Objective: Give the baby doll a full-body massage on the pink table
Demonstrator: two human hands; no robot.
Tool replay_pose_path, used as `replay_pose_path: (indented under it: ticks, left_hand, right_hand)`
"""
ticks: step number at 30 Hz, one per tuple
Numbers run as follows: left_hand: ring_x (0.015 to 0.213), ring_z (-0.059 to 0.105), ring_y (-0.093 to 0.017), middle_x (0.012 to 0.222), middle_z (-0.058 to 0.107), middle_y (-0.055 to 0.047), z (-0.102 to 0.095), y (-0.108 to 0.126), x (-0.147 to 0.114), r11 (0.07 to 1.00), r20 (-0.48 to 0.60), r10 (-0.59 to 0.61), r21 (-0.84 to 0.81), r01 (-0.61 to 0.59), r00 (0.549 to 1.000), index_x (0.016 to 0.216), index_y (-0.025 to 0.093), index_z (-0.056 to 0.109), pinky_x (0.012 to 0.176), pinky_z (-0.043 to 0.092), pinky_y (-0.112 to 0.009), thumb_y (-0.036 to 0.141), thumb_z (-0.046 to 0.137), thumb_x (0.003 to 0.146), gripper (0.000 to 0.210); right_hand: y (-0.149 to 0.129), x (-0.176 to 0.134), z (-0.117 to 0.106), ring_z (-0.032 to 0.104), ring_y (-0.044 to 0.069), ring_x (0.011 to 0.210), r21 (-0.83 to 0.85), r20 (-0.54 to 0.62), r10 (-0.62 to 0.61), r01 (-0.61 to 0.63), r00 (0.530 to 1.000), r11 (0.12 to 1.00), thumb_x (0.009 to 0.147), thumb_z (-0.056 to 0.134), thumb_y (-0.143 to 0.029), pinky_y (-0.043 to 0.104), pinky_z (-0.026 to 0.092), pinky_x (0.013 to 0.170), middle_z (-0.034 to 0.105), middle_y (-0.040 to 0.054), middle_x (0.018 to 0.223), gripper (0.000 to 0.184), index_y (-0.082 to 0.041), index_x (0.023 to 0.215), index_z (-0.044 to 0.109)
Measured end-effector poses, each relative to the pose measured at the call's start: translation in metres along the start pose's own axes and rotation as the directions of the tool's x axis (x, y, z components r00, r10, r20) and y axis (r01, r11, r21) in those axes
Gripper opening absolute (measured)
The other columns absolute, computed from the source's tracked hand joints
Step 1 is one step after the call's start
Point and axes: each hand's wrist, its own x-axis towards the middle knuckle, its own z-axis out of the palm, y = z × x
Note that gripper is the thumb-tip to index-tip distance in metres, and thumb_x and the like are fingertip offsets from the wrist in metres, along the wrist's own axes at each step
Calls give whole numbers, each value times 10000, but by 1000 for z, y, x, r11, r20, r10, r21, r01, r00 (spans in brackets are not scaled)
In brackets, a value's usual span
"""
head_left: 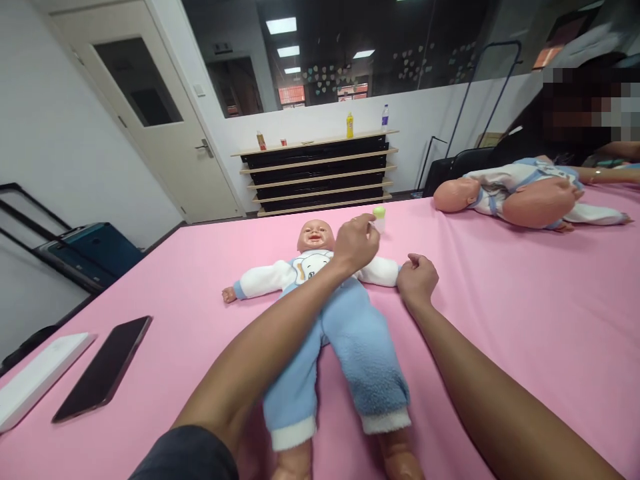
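Seemingly steadying the doll (357, 327), the right hand (419, 277) curls fingers at one sleeve (381, 272); the left hand (357, 243) bends its own, any pinch unclear.

Legible text: none. Yellow bottle (349, 125) on shelf (327, 141): is bearing a label too small for reading. Clear bottle (385, 120), same shelf: is wearing a purple-blue label, likewise illegible. Heart-shaped notes (324, 69) on glass: are showing nothing readable.
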Motion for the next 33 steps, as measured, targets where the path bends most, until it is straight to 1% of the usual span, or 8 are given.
replay_pose_path:
  ticks: [7, 12, 15, 18, 21, 24, 28, 33]
  left_hand:
    - [1306, 426, -280, 1310, 558, -128, -139, -104, -104, 829, -213, -328, 403, 388, 921, 1285, 153, 546, 1125, 302, -426, 67, 482, 706, 589]
    - [1456, 113, -396, 1514, 315, -206, -184, -160, -164, 537, -259, -595, 576, 616, 761, 1273, 129, 527, 1128, 135, -592, 124, 575, 636, 638]
    - [1411, 212, -436, 1430, 410, -239, -186, -179, -172, 508, -260, -660, 537, 673, 705, 1023, 130, 619, 1080, 212, -610, 189, 588, 665, 364]
    - [1191, 501, -379, 1137, 604, -197, -183, -192, -174, 581, -268, -651, 427, 693, 711, 968, 157, 603, 961, 395, -524, 160, 556, 685, 287]
    - [960, 608, -256, 1022, 627, -114, -182, -202, -174, 730, -293, -592, 200, 654, 751, 998, 184, 582, 841, 486, -392, 93, 519, 682, 335]
    - [956, 620, -185, 1083, 624, -80, -183, -209, -172, 813, -399, -565, -118, 570, 722, 1087, 195, 572, 864, 500, -325, 53, 527, 669, 444]
    - [1020, 638, -165, 1152, 638, -91, -179, -214, -163, 692, -402, -687, -616, 376, 606, 1184, 168, 559, 935, 496, -318, 113, 601, 719, 470]
    - [1106, 624, -192, 1210, 642, -108, -164, -210, -158, 419, -207, -777, -875, 242, 595, 1166, 153, 607, 1001, 473, -353, 282, 599, 824, 365]
  right_hand:
    - [-20, -7, -7, 568, 294, 1022, -50, -114, -222, 217, 968, 975, 761, 474, -249, 481, 412, 947, 661, 144, 1025, 332, -135, 1002, 671]
    - [-101, -52, -14, 516, 276, 1194, 77, -9, -589, 588, 808, 805, 838, 455, -247, 475, 377, 1032, 631, 119, 1151, 330, -172, 1110, 627]
    - [-160, -87, 0, 547, 264, 1153, 229, 140, -744, 710, 653, 666, 848, 479, -234, 458, 402, 1024, 643, 114, 1149, 308, -180, 1113, 628]
    - [-212, -113, 35, 579, 251, 1114, 374, 399, -823, 748, 405, 549, 854, 495, -219, 430, 413, 1019, 666, 97, 1144, 305, -191, 1122, 640]
    - [-248, -130, 84, 591, 258, 1117, 461, 625, -769, 730, 138, 506, 805, 555, -208, 389, 442, 982, 655, 108, 1204, 435, -173, 1236, 605]
    - [-265, -147, 131, 575, 285, 1169, 478, 761, -649, 685, -10, 550, 703, 619, -149, 356, 446, 972, 597, 134, 1313, 667, -151, 1363, 518]
    - [-260, -172, 166, 564, 262, 1197, 502, 805, -592, 492, 34, 711, 827, 556, -241, 339, 421, 1003, 580, 113, 1346, 551, -164, 1371, 519]
    - [-238, -192, 173, 603, 236, 1115, 546, 782, -599, 276, 170, 791, 939, 469, -356, 352, 423, 993, 675, 63, 1199, 352, -209, 1206, 645]
